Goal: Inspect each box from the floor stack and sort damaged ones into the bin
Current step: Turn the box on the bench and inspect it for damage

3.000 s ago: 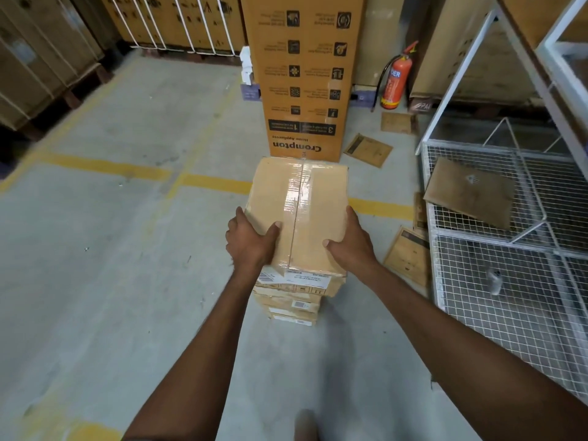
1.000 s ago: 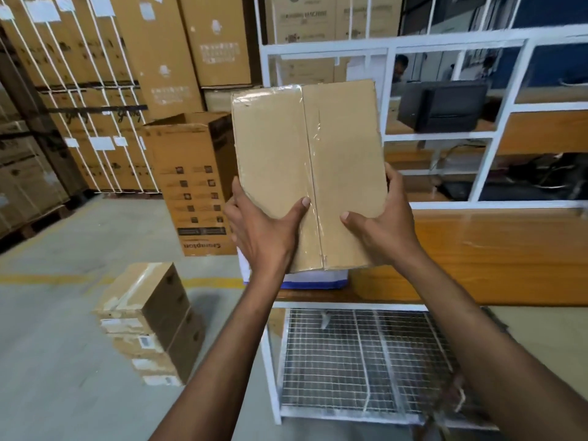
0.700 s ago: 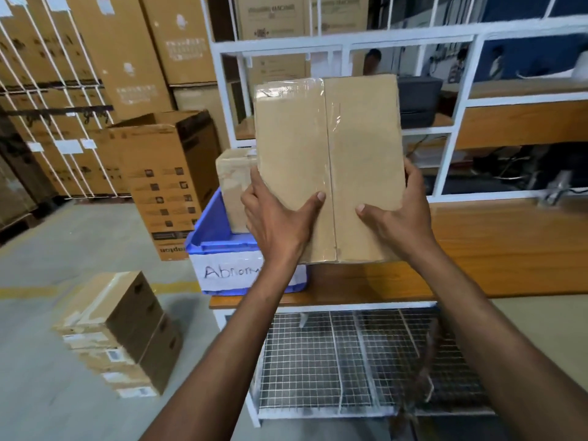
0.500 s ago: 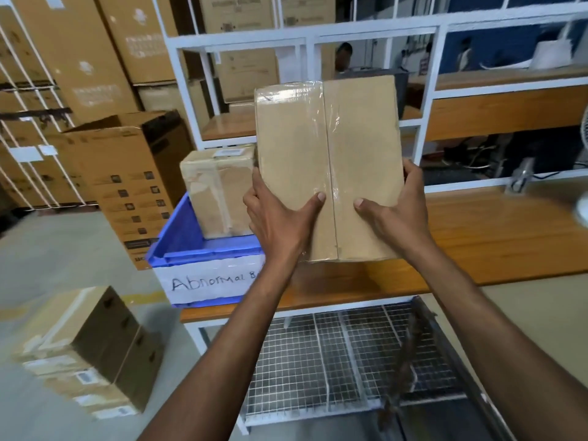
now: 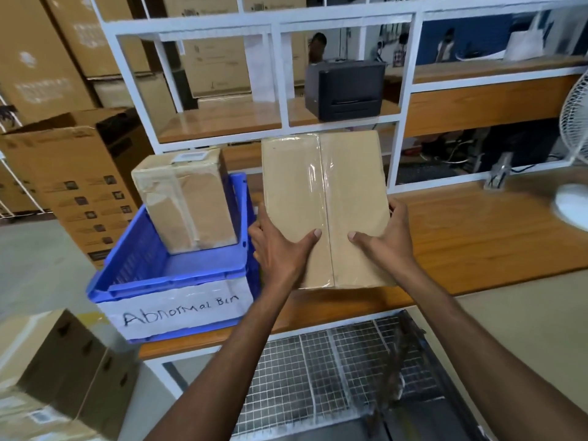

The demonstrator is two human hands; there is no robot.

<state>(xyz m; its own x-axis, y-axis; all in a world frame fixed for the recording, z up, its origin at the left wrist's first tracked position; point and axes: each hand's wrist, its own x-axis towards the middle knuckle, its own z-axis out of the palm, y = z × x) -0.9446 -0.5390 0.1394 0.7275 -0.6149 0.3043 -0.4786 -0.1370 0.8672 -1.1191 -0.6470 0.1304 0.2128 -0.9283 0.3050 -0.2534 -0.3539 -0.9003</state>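
Observation:
I hold a taped brown cardboard box [image 5: 324, 198] over the wooden bench top [image 5: 477, 237], its flat face tilted toward me. My left hand [image 5: 280, 249] grips its lower left edge, thumb on the face. My right hand [image 5: 385, 240] grips the lower right edge the same way. Left of it a blue crate labelled "Abnormal Bin" [image 5: 178, 281] stands on the bench end, holding one crumpled taped box [image 5: 186, 198] upright. The floor stack of boxes [image 5: 54, 370] sits at the lower left.
A white metal shelf frame [image 5: 280, 74] rises behind the bench, with a black printer [image 5: 345, 89] on it. A white fan [image 5: 572, 160] stands at the bench's right. A wire mesh shelf [image 5: 334, 370] lies under the bench. Large cartons [image 5: 79, 173] fill the left.
I lifted the box off the floor stack and turned toward the bench. Over the last second the box has come down from in front of the shelves to just above the bench top.

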